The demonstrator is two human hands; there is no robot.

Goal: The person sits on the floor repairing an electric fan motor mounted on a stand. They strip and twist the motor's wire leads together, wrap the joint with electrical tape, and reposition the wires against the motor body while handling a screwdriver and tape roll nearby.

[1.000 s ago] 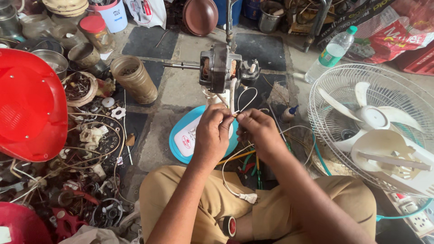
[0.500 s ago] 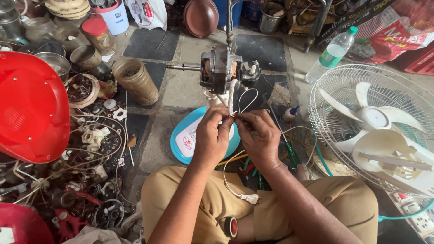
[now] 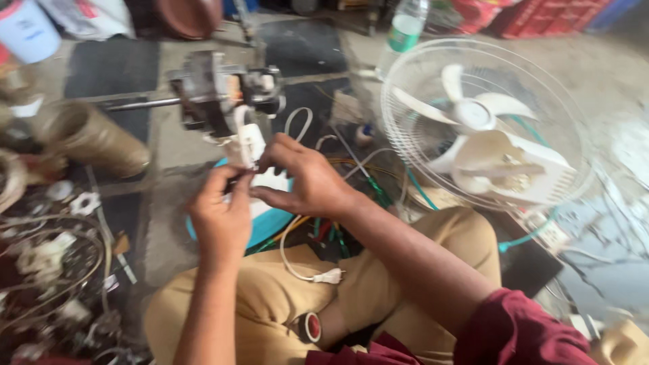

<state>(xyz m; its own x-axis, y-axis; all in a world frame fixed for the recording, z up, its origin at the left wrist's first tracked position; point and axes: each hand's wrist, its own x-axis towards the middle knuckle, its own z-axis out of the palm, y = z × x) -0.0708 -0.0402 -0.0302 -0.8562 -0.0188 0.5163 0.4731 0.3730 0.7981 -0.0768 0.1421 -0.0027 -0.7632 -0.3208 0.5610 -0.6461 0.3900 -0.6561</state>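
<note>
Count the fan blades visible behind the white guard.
3 blades on the white fan: one pointing up, one right, one left. The frame is blurred, so others may be hidden behind the motor housing.

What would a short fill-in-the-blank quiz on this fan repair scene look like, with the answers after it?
1. Both hands, left hand and right hand, pinch thin ____ below the motor.
2. The fan has blades of ____ colour.
3. A roll of tape rests on the person's ____.
4. The plug on the lap is ____ in colour.

Answers: wires; white; lap; white
</note>
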